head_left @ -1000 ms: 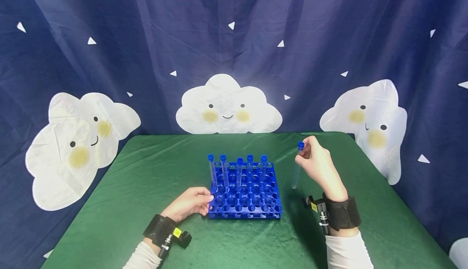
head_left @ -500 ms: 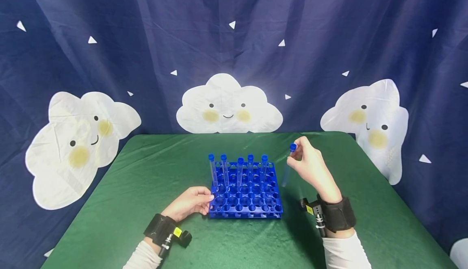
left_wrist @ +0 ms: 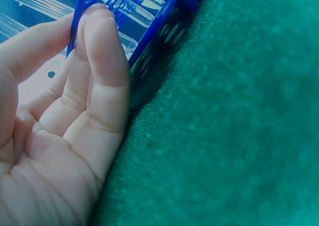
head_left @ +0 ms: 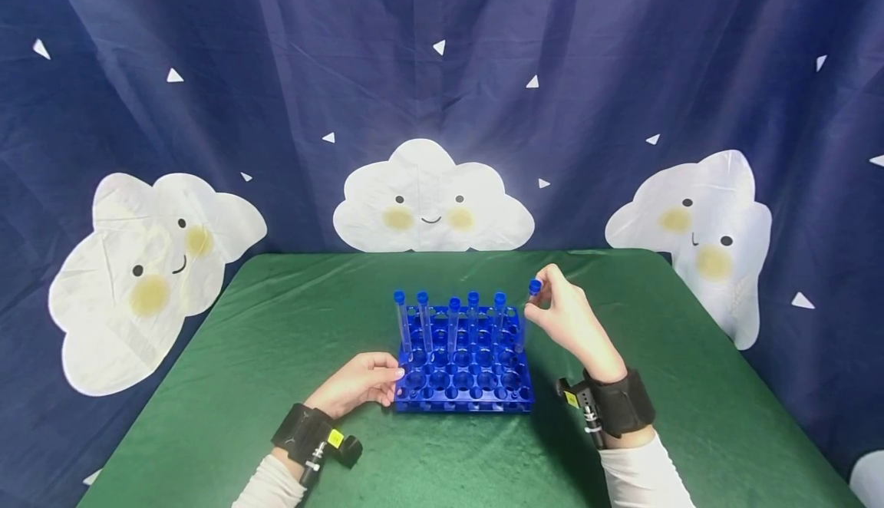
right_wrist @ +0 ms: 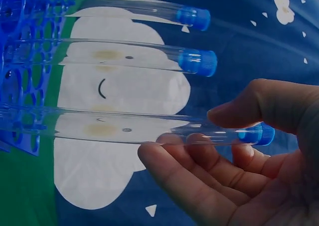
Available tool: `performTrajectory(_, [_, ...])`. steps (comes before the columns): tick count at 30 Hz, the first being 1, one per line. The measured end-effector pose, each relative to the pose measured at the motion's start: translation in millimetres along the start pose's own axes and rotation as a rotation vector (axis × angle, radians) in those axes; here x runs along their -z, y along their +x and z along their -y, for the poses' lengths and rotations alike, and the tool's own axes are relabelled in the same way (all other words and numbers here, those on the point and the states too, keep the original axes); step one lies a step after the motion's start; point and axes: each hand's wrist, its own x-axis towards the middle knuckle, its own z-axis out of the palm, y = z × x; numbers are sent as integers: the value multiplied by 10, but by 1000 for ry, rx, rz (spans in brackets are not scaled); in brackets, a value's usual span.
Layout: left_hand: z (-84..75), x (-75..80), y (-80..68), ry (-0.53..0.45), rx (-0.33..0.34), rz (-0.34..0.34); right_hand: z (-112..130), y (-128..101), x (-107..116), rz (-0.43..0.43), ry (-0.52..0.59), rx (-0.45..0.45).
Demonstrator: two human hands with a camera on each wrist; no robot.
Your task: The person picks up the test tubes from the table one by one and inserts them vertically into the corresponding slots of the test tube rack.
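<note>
My right hand (head_left: 569, 318) pinches a clear test tube (right_wrist: 124, 125) with a blue cap (head_left: 535, 287) near its top. In the head view the tube's lower end overlaps the right side of the blue test tube rack (head_left: 464, 394). Several other blue-capped test tubes (head_left: 452, 328) stand upright in the rack's back half. At the rack's left edge, my left hand (head_left: 359, 381) grips the upper plate between thumb and fingers. The left wrist view shows the fingers (left_wrist: 104, 56) at the plate's edge, with tube ends visible below it.
The rack stands on a green cloth-covered table (head_left: 311, 301). Behind it hangs a dark blue curtain (head_left: 297, 70) printed with white smiling clouds (head_left: 431, 193) and small triangles. Rows of round holes fill the rack's front half.
My right hand has moved left with the test tube, bringing it from beside the rack to over its right side. The left hand and the rack have stayed in place.
</note>
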Motion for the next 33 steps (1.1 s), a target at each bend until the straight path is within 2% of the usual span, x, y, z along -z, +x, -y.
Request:
performTrajectory(13, [-22,-11,-6,0,1,-3,-71,35,-35,131,-5,-14])
performTrajectory(33, [-2,0,-1,-5,0,6,-61,20,-39,179,-31,16])
